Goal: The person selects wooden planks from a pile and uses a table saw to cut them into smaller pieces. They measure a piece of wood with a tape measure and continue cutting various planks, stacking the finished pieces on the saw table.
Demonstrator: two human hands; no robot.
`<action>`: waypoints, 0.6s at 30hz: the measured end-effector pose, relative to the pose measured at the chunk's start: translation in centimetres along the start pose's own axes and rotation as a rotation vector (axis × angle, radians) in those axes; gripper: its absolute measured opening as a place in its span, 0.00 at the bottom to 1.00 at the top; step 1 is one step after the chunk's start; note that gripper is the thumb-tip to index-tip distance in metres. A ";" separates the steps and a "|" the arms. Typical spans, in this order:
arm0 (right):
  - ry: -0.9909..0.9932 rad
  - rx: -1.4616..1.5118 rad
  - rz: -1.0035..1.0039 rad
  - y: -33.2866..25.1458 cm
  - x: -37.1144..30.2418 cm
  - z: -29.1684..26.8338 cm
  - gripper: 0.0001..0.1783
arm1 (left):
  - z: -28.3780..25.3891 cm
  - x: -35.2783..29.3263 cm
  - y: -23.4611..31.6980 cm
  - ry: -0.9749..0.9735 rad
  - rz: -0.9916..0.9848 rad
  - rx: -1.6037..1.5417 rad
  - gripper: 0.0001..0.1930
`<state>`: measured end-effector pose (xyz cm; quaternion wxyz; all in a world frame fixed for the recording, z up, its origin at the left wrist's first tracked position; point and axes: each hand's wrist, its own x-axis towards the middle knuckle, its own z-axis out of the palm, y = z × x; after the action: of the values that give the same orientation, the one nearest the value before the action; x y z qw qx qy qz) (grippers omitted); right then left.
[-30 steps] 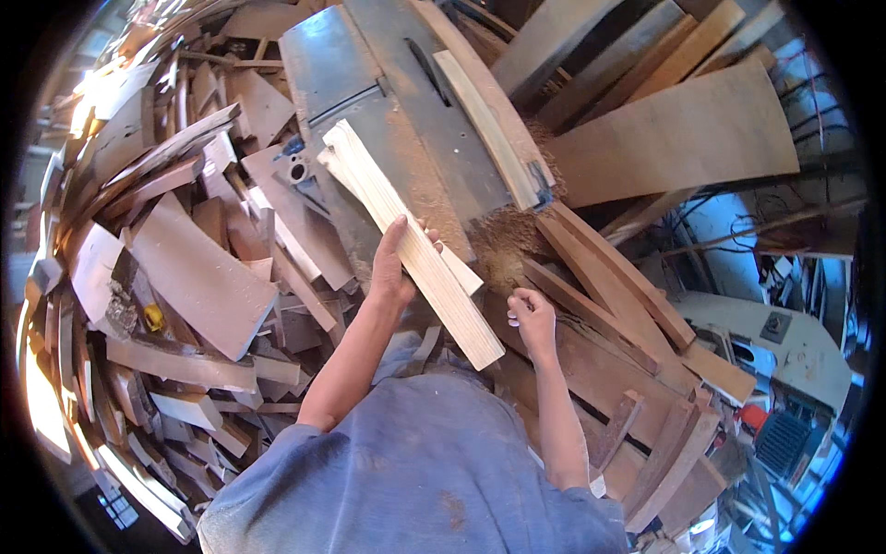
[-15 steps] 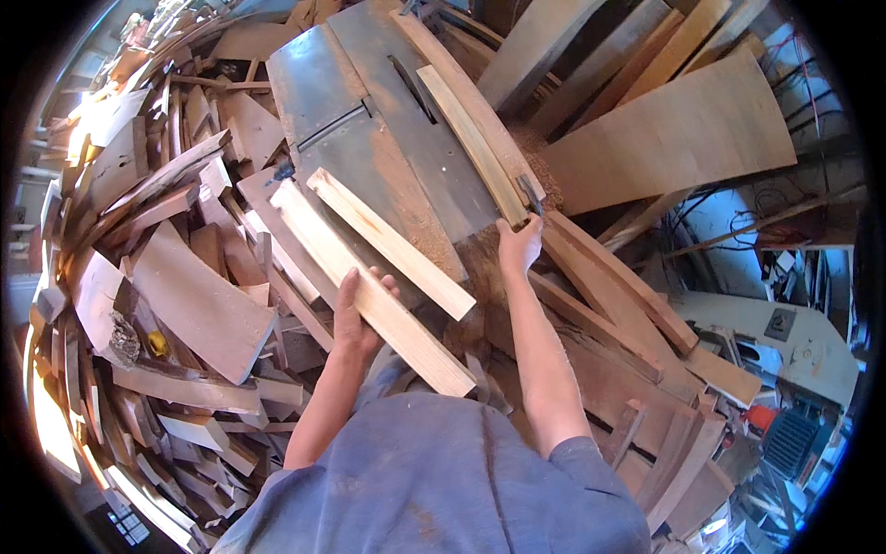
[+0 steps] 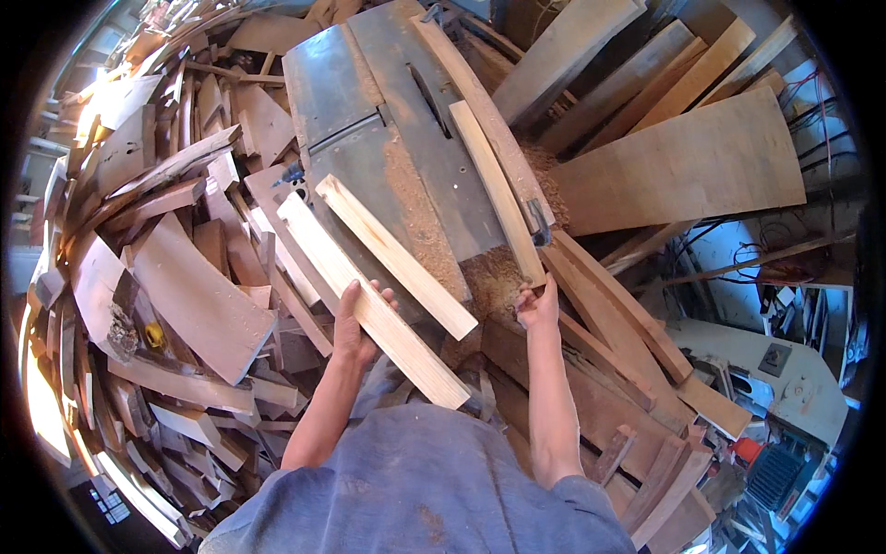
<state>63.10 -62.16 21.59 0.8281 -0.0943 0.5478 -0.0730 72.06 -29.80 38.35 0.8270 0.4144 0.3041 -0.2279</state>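
My left hand (image 3: 358, 321) is closed around a long pale wooden board (image 3: 374, 305), thumb on top, with the board slanting across the near side of the saw table. A second pale board (image 3: 397, 258) lies just right of it, on the table and jutting over its near edge. My right hand (image 3: 540, 303) has its fingers curled at the near end of a narrow wooden strip (image 3: 494, 185). That strip lies along the wooden fence (image 3: 484, 111) on the grey metal saw table (image 3: 351, 83), its near end past the table edge. The fingertips are partly hidden.
A dark slot (image 3: 427, 100) runs through the tabletop left of the strip. Sawdust (image 3: 406, 185) covers part of the table. Wood offcuts (image 3: 198, 295) are heaped on the left. Large planks (image 3: 683, 162) lean at the right, near a blue motor (image 3: 773, 475).
My right hand has drawn back toward me, and the strip's near end has come with it, past the table edge. My left hand still holds its board in nearly the same place.
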 end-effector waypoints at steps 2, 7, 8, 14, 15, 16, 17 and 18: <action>-0.039 0.045 -0.008 -0.5 2.1 1.9 0.22 | 0.2 0.6 -0.3 -0.015 0.015 0.019 0.27; -0.086 0.069 -0.064 -0.4 4.2 4.7 0.22 | 1.0 1.9 -0.2 -0.108 -0.063 0.022 0.28; -0.167 0.092 -0.066 0.0 4.2 4.1 0.21 | 1.0 2.7 -0.7 -0.091 -0.050 0.011 0.28; -0.141 -0.371 -0.171 -0.4 -4.8 0.0 0.20 | 3.2 5.6 -3.3 -0.230 -0.121 0.040 0.25; -0.166 -0.526 -0.222 -0.2 -7.5 -0.9 0.19 | 3.9 5.6 -3.8 -0.242 -0.147 0.041 0.25; -0.210 -0.590 -0.246 0.1 -9.9 -1.9 0.20 | 4.5 5.5 -4.4 -0.255 -0.173 0.043 0.24; -0.252 -0.655 -0.270 0.4 -12.3 -2.7 0.21 | 4.8 5.7 -5.2 -0.283 -0.195 0.014 0.23; -0.267 -0.684 -0.250 0.7 -14.2 -3.6 0.22 | 5.0 6.1 -6.2 -0.313 -0.215 -0.008 0.22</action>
<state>54.26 -58.57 32.68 0.7976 -0.4397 0.4120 0.0267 74.02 -38.10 33.07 0.8369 0.3356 0.2151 -0.3752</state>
